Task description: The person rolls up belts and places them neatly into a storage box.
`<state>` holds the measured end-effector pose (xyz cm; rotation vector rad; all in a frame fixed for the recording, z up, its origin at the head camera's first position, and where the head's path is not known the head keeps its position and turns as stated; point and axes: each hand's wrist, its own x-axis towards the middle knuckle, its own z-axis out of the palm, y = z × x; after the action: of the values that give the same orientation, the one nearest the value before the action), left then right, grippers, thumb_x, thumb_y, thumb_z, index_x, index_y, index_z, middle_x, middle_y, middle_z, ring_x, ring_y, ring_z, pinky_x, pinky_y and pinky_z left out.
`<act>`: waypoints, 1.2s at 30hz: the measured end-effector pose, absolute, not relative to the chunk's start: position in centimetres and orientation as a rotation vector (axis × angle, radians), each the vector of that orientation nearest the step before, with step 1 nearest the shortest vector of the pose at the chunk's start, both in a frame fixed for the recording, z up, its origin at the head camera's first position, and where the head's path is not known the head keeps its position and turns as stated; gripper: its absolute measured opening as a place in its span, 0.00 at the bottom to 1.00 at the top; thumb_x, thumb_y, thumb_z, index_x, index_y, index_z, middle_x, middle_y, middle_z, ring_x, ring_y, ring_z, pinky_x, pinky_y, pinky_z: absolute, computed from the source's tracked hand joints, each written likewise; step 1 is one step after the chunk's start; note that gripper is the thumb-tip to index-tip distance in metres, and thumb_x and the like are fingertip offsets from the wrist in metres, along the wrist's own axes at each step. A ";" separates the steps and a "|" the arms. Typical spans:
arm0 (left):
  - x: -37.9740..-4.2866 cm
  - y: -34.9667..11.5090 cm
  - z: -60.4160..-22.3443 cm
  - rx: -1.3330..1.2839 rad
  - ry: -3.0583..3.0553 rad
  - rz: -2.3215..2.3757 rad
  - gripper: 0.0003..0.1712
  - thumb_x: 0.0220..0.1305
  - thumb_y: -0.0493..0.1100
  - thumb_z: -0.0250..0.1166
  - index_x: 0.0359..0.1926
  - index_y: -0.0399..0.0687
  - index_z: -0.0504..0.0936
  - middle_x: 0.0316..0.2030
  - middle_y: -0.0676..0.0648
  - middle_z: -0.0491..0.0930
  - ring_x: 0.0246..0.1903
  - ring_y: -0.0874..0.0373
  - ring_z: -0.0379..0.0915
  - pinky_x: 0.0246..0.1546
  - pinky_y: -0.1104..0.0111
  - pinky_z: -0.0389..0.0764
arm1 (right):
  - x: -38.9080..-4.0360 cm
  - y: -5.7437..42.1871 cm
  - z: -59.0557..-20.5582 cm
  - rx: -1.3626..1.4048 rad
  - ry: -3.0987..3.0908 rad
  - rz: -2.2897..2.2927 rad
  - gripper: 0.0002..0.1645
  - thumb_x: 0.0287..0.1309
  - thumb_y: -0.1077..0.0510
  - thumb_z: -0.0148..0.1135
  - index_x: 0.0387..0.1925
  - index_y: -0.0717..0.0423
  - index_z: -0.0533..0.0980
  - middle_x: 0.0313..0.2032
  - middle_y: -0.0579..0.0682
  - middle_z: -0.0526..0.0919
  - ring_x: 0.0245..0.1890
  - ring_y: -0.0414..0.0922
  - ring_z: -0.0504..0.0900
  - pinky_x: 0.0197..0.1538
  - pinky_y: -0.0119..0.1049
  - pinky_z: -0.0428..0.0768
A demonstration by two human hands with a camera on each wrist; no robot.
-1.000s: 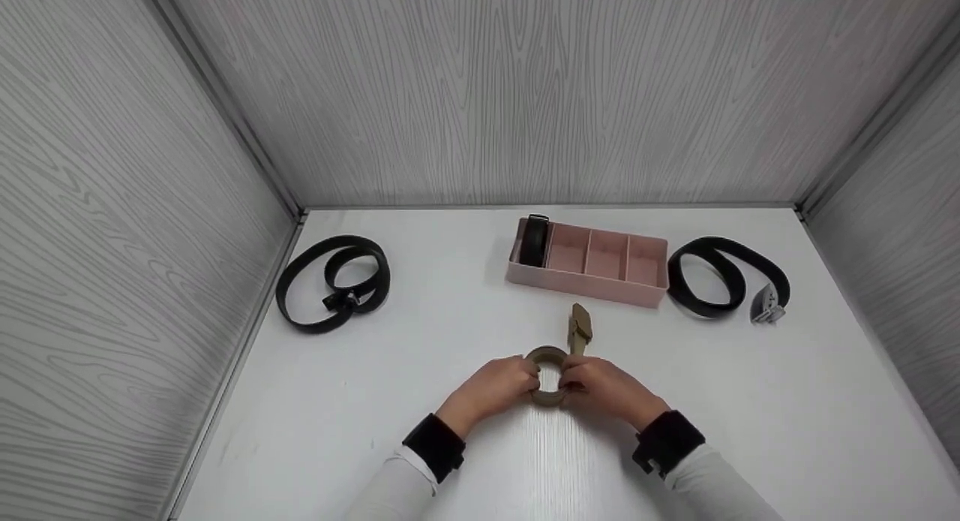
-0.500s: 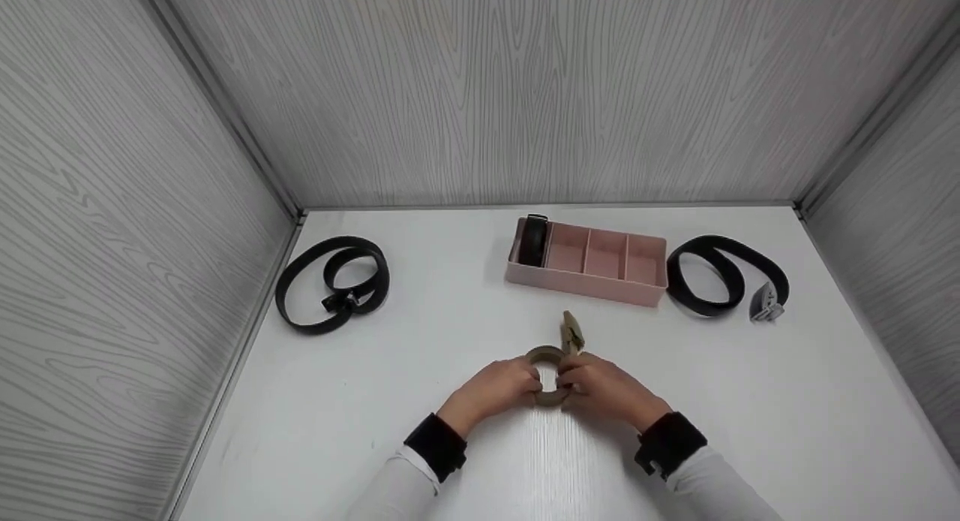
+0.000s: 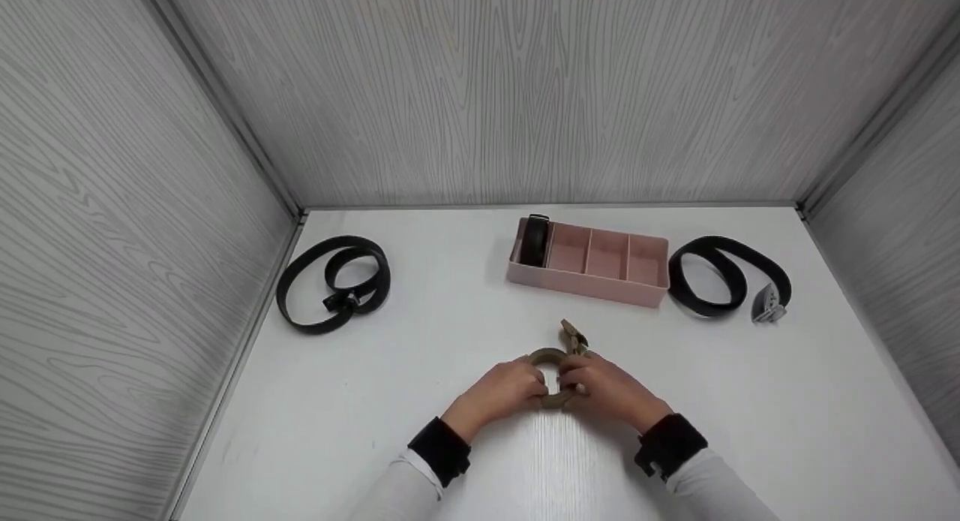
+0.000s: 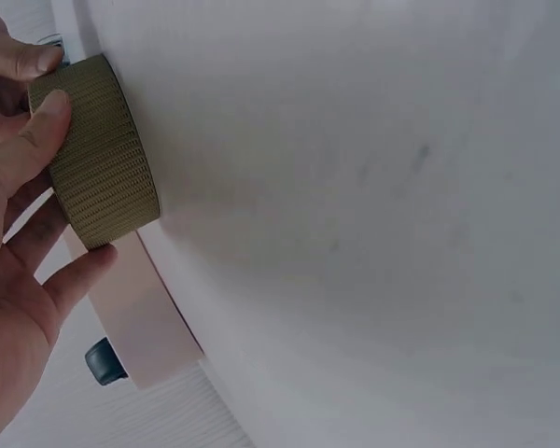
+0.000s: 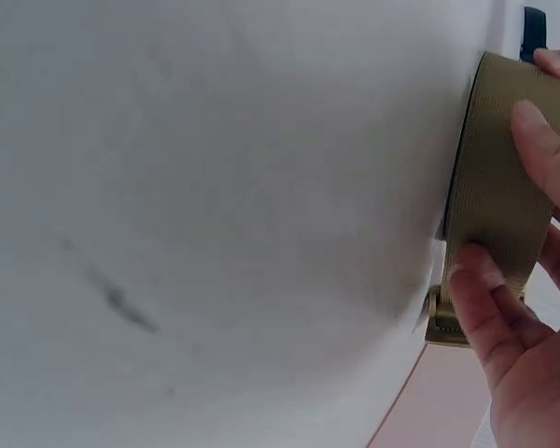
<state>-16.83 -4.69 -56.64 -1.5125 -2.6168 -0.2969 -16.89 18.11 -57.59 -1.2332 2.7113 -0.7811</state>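
Observation:
Between both hands, a khaki webbing belt is coiled into a ring standing on its edge on the white table. My left hand grips the ring's left side, thumb on the outer face of the webbing in the left wrist view. On the opposite side my right hand holds the coil, its thumb and fingers on the strap in the right wrist view. The belt's buckle sticks out beyond the right fingers, toward the pink box. Fingertips inside the ring are partly hidden.
Behind the hands stands a pink divided box with a rolled black belt in its leftmost compartment. One loose black belt lies at left; another black belt, with a silver buckle, lies beside the box's right end.
The khaki belt's buckle end has drawn closer to the right hand and now tilts to the left. Both hands keep hold of the coil with small shifts.

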 end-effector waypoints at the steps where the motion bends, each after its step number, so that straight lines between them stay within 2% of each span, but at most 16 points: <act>1: -16.9 -4.7 -56.6 -1.520 -2.632 -0.310 0.04 0.57 0.39 0.71 0.27 0.52 0.87 0.28 0.57 0.82 0.30 0.66 0.75 0.49 0.69 0.75 | -16.9 18.2 -57.6 -1.224 2.705 -0.776 0.10 0.51 0.59 0.74 0.38 0.53 0.85 0.46 0.47 0.80 0.47 0.45 0.77 0.49 0.41 0.77; 4: -16.8 -4.7 -56.5 -1.507 -2.677 -0.308 0.05 0.59 0.37 0.69 0.28 0.51 0.87 0.29 0.57 0.82 0.31 0.65 0.76 0.56 0.65 0.73 | -16.9 18.2 -57.6 -1.200 2.693 -0.766 0.09 0.52 0.59 0.74 0.38 0.54 0.84 0.46 0.48 0.79 0.47 0.45 0.76 0.49 0.41 0.77; 5: -16.7 -4.6 -56.4 -1.492 -2.683 -0.283 0.04 0.59 0.38 0.69 0.28 0.51 0.87 0.29 0.57 0.82 0.31 0.65 0.76 0.55 0.65 0.73 | -16.9 18.2 -57.5 -1.190 2.694 -0.764 0.09 0.52 0.59 0.74 0.37 0.54 0.84 0.46 0.47 0.79 0.46 0.45 0.76 0.48 0.40 0.77; 13: -15.5 -3.7 -56.9 -1.338 -2.560 0.035 0.04 0.56 0.44 0.70 0.25 0.56 0.85 0.25 0.57 0.79 0.26 0.62 0.75 0.32 0.70 0.75 | -16.9 17.8 -57.2 -1.170 2.697 -0.797 0.10 0.46 0.59 0.77 0.32 0.54 0.83 0.37 0.44 0.78 0.40 0.42 0.75 0.42 0.38 0.76; 17: -15.6 -4.0 -57.1 -1.364 -2.553 -0.087 0.04 0.55 0.48 0.71 0.26 0.58 0.85 0.26 0.59 0.78 0.26 0.64 0.73 0.25 0.72 0.74 | -16.9 17.8 -57.2 -1.198 2.670 -0.863 0.10 0.45 0.60 0.77 0.32 0.54 0.83 0.38 0.44 0.79 0.40 0.42 0.76 0.43 0.38 0.77; 20: -16.0 -4.7 -56.5 -1.420 -2.643 -0.376 0.03 0.58 0.47 0.71 0.30 0.56 0.86 0.27 0.59 0.78 0.27 0.65 0.71 0.27 0.75 0.73 | -16.9 18.3 -57.1 -1.170 2.618 -0.977 0.13 0.44 0.62 0.78 0.34 0.55 0.83 0.44 0.47 0.79 0.45 0.44 0.77 0.47 0.39 0.77; 23: -16.4 -5.4 -55.4 -1.417 -2.765 -0.709 0.06 0.64 0.47 0.67 0.38 0.51 0.85 0.33 0.57 0.79 0.31 0.67 0.72 0.34 0.76 0.73 | -17.0 18.8 -56.6 -1.066 2.527 -1.155 0.17 0.45 0.61 0.78 0.39 0.55 0.82 0.51 0.50 0.75 0.48 0.46 0.76 0.48 0.42 0.77; 27: -17.0 -5.8 -54.0 -1.340 -2.829 -1.058 0.14 0.68 0.48 0.61 0.46 0.44 0.82 0.40 0.54 0.79 0.38 0.66 0.73 0.40 0.74 0.74 | -17.5 19.6 -55.6 -0.942 2.432 -1.338 0.24 0.45 0.59 0.78 0.46 0.54 0.80 0.55 0.50 0.72 0.44 0.46 0.75 0.44 0.42 0.77; 32: -17.5 -6.0 -53.1 -1.235 -2.749 -1.469 0.15 0.69 0.46 0.60 0.49 0.40 0.81 0.41 0.51 0.79 0.41 0.64 0.73 0.41 0.73 0.77 | -18.2 20.2 -54.3 -0.927 2.362 -1.458 0.25 0.47 0.66 0.75 0.49 0.57 0.79 0.51 0.54 0.75 0.41 0.49 0.75 0.41 0.44 0.77; 36: -17.8 -5.9 -52.4 -1.130 -2.691 -1.627 0.18 0.67 0.48 0.65 0.53 0.43 0.79 0.42 0.52 0.78 0.43 0.63 0.72 0.38 0.72 0.80 | -18.5 20.3 -53.0 -0.915 2.365 -1.446 0.21 0.53 0.62 0.73 0.49 0.53 0.78 0.44 0.49 0.79 0.38 0.46 0.77 0.40 0.40 0.78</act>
<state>-17.85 -5.93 -52.37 -1.1301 -2.6909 -1.6266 -18.53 20.29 -52.99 -0.9146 2.3651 -1.4462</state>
